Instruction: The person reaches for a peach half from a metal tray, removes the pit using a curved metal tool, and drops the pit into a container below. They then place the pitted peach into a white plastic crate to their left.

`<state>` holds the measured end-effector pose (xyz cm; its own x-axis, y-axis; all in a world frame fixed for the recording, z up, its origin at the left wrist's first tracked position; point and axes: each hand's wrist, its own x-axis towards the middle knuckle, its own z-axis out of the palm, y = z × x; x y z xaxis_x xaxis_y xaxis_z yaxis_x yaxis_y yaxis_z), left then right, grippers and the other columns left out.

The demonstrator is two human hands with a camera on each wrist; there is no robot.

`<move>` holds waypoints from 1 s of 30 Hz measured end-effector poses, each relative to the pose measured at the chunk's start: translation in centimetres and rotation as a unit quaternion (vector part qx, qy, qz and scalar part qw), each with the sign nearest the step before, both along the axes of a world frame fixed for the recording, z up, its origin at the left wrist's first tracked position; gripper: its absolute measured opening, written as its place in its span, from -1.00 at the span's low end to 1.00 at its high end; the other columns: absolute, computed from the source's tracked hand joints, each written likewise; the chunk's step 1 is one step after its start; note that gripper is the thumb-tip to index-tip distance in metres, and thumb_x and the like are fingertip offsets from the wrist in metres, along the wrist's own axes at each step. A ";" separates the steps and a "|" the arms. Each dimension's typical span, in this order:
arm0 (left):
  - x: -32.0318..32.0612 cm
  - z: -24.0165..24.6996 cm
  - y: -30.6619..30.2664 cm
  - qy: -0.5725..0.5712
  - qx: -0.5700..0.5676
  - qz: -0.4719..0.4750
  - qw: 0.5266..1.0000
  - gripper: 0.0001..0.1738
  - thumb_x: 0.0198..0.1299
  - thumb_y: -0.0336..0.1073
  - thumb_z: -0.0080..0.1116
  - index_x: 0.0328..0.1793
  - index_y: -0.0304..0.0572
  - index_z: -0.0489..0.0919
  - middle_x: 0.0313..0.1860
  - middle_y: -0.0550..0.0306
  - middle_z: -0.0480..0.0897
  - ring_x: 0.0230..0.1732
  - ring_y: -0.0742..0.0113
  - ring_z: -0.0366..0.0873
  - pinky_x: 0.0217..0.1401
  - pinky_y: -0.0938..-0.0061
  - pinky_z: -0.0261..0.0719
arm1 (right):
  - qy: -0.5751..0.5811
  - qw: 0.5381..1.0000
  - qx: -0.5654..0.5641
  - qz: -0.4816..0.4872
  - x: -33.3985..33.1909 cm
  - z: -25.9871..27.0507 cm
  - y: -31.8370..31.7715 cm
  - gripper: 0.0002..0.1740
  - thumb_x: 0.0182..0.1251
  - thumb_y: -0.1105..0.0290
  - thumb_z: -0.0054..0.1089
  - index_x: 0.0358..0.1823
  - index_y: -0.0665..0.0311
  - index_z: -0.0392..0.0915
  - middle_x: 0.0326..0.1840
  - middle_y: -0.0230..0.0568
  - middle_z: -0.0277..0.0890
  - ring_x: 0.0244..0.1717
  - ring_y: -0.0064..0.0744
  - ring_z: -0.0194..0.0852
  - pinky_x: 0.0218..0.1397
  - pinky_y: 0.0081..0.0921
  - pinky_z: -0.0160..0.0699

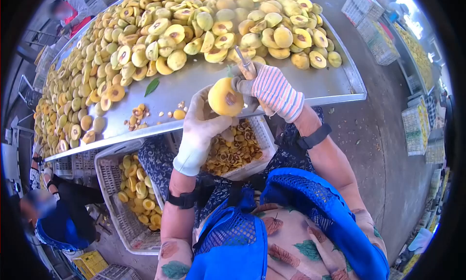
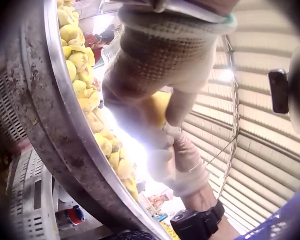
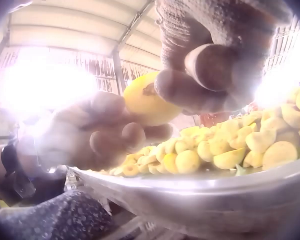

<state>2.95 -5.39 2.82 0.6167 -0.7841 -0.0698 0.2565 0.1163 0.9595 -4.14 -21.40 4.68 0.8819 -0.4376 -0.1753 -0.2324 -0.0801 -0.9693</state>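
Note:
In the head view, my gloved left hand (image 1: 200, 118) grips a yellow peach (image 1: 224, 100) just past the table's front edge, its brownish pit side showing. My right hand (image 1: 276, 89), in a striped glove, holds a wooden-handled tool (image 1: 249, 70) with a thin metal tip that points up and away from the fruit. Its thumb and fingers are right at the peach's upper right side. In the right wrist view, the peach (image 3: 149, 102) sits between both hands, with right fingertips against it. The left wrist view shows it mostly covered by the left hand (image 2: 157, 65).
A large heap of halved peaches (image 1: 160, 32) covers much of the metal table (image 1: 335, 83). A green leaf (image 1: 152, 87) and pit scraps (image 1: 137, 116) lie near its front. Below stand a crate of peach halves (image 1: 110, 202) and a crate of brownish scraps (image 1: 264, 139). Another person (image 1: 63, 217) sits at left.

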 end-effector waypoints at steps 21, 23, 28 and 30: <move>-6.3 -1.0 1.5 0.182 -0.195 0.201 0.943 -0.40 0.36 0.02 -0.25 0.31 -0.34 0.24 0.16 -0.03 0.41 0.19 0.17 0.36 0.30 0.25 0.28 | -0.080 0.925 -0.370 -0.020 -8.0 -4.2 9.6 -0.64 0.24 0.09 0.12 -0.33 0.27 0.35 -0.58 0.00 0.49 -0.54 0.01 0.52 -0.51 -0.17 0.46; -6.1 -1.4 1.6 0.141 -0.194 0.211 0.948 -0.40 0.35 0.01 -0.25 0.30 -0.35 0.25 0.13 -0.05 0.43 0.16 0.17 0.39 0.28 0.27 0.30 | -0.053 0.924 -0.379 -0.012 -7.7 -4.7 9.6 -0.62 0.23 0.07 0.12 -0.30 0.28 0.34 -0.59 0.03 0.48 -0.54 0.01 0.52 -0.52 -0.17 0.47; -6.3 -0.7 1.6 0.111 -0.192 0.222 0.949 -0.42 0.35 0.01 -0.25 0.26 -0.36 0.28 0.08 -0.05 0.45 0.11 0.18 0.43 0.25 0.29 0.34 | 0.014 0.930 -0.367 0.015 -7.0 -4.3 10.3 -0.66 0.21 0.20 0.08 -0.21 0.35 0.34 -0.58 0.04 0.50 -0.54 0.03 0.54 -0.52 -0.14 0.50; -6.3 -0.9 1.6 0.114 -0.191 0.226 0.948 -0.42 0.35 0.01 -0.25 0.24 -0.36 0.29 0.08 -0.04 0.45 0.10 0.19 0.43 0.24 0.30 0.34 | 0.024 0.936 -0.349 0.029 -7.1 -3.9 10.3 -0.68 0.19 0.25 0.06 -0.20 0.38 0.34 -0.57 0.05 0.50 -0.54 0.03 0.53 -0.51 -0.14 0.50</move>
